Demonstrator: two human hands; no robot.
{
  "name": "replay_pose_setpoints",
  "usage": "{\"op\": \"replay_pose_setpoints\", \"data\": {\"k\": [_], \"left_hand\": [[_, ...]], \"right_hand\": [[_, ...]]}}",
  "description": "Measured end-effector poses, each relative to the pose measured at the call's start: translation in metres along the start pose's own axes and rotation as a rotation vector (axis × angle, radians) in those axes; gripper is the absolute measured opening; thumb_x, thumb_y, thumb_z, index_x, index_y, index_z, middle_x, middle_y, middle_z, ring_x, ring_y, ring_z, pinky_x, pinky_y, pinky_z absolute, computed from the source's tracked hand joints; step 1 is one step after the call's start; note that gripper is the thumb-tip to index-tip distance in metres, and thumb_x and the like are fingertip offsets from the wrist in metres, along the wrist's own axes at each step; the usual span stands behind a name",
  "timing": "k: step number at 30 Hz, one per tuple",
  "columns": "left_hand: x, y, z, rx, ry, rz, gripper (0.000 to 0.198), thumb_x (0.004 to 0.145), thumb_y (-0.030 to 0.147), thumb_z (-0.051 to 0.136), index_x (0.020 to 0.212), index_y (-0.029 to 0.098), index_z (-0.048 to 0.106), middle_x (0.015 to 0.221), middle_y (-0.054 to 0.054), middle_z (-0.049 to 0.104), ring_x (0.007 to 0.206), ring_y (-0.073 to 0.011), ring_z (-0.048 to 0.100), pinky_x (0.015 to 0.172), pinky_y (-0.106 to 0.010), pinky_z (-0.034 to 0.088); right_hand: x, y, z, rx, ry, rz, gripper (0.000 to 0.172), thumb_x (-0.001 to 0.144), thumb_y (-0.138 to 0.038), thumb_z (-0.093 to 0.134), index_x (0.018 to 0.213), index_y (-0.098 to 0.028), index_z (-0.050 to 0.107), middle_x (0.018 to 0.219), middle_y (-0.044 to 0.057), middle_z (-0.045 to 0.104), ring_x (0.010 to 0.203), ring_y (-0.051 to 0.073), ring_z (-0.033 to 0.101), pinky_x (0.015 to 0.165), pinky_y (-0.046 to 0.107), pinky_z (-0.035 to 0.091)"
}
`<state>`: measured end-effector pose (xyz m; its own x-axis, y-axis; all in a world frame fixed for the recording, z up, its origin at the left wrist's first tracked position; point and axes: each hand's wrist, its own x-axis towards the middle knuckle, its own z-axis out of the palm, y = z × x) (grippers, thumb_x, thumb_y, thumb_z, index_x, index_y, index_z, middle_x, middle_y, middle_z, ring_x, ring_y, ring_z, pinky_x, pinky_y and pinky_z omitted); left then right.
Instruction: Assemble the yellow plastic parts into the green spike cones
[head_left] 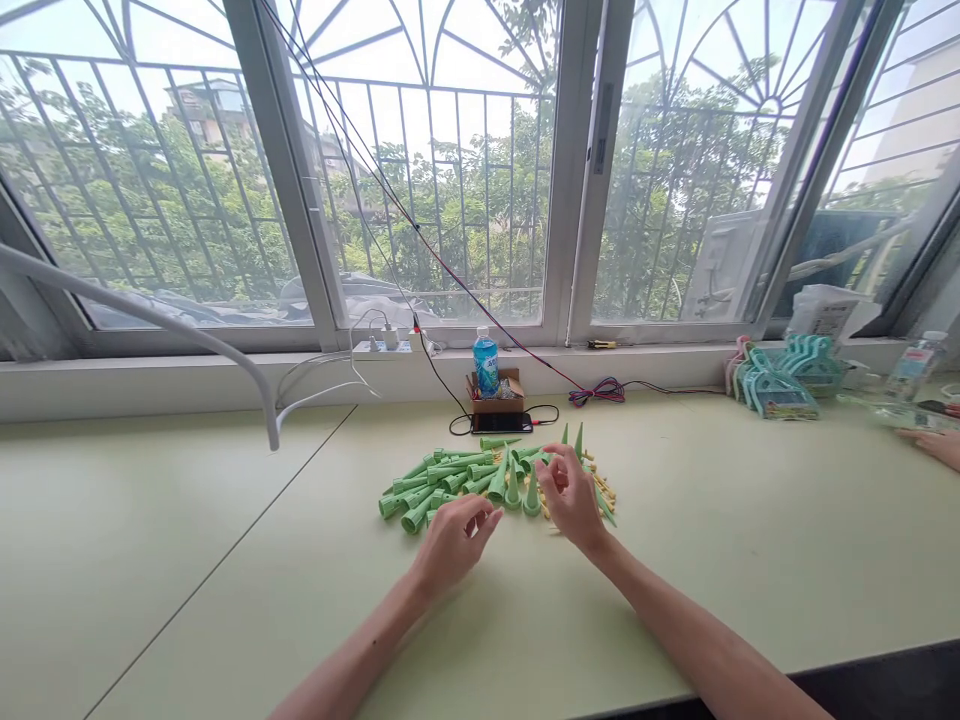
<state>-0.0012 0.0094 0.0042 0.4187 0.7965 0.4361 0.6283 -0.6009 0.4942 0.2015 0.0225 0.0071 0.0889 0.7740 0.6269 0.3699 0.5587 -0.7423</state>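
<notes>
My left hand (454,540) hovers at the near edge of a pile of light green plastic cones (457,472), its fingers loosely curled with a gap behind the thumb; nothing shows in it. My right hand (574,500) is over the pile's right side, thumb and forefinger bent and apart, with no object visible between them. Between the hands, a few green cones (531,497) stand upright on their wide ends. Small yellow pegs (604,488) lie beside and partly behind my right hand. Most other cones lie on their sides, open ends towards me.
Behind the pile are a phone (502,423) on a cable and a small cardboard box (506,403) by a blue-labelled bottle (486,365). Teal plastic hangers (780,380) stand back right. Another person's hand (934,445) rests at the right edge. A white curved tube (225,345) juts in left.
</notes>
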Motion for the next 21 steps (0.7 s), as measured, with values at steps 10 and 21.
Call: {"op": "replay_pose_setpoints", "data": {"k": [10, 21], "left_hand": [[0.0, -0.009, -0.011, 0.275, 0.035, -0.143, 0.006, 0.082, 0.023, 0.057, 0.085, 0.021, 0.061, 0.089, -0.003, 0.062, 0.072, -0.0183, 0.06, 0.062, -0.026, 0.038], [-0.001, -0.001, -0.011, 0.362, -0.094, -0.19, 0.016, 0.076, 0.013, 0.05, 0.084, 0.021, 0.061, 0.087, -0.003, 0.064, 0.072, -0.0192, 0.061, 0.058, -0.026, 0.032]], "right_hand": [[-0.017, -0.008, 0.011, -0.083, -0.272, -0.169, 0.031, 0.095, -0.031, 0.046, 0.067, -0.019, 0.051, 0.053, -0.005, 0.039, 0.048, 0.01, 0.034, 0.05, 0.023, 0.03], [-0.022, -0.002, 0.016, -0.141, -0.517, -0.149, 0.031, 0.093, -0.025, 0.049, 0.063, -0.018, 0.047, 0.054, -0.005, 0.038, 0.051, 0.009, 0.033, 0.052, 0.023, 0.027]]}}
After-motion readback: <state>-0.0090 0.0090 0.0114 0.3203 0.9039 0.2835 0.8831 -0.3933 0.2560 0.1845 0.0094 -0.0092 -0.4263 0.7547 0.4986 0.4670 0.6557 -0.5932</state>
